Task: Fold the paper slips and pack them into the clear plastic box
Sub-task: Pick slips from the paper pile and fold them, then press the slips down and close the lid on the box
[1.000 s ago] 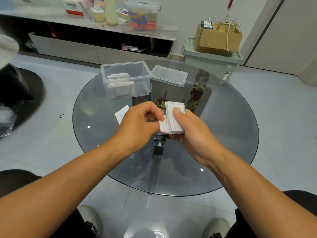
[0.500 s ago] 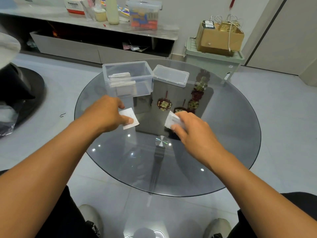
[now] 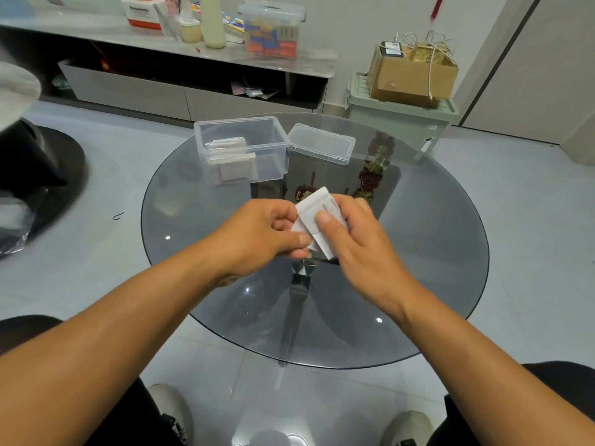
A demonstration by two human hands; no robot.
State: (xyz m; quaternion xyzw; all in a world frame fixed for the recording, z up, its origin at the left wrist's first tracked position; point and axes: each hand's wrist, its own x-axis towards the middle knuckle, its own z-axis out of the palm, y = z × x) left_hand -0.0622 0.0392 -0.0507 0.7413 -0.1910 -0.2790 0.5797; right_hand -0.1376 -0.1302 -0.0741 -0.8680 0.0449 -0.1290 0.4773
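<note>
Both hands meet over the middle of the round glass table (image 3: 434,268), holding a small stack of white paper slips (image 3: 314,209). My right hand (image 3: 354,239) grips the stack with its thumb pressed on top. My left hand (image 3: 267,233) pinches the stack's lower left edge between thumb and fingers. The clear plastic box (image 3: 273,146) stands open at the table's far left, with several folded slips (image 3: 230,152) stacked inside. Its clear lid (image 3: 322,143) lies just right of it.
A low cabinet (image 3: 128,88) with bottles and a lidded container runs along the back wall. A green bin (image 3: 399,117) bearing a cardboard box (image 3: 412,75) stands behind the table. A dark chair base (image 3: 42,169) is at left. My knees and shoes show below.
Half a second ago my hands were apart, the left on a slip lying on the glass, the right holding the stack. Now both are together again with the slip against the stack.
</note>
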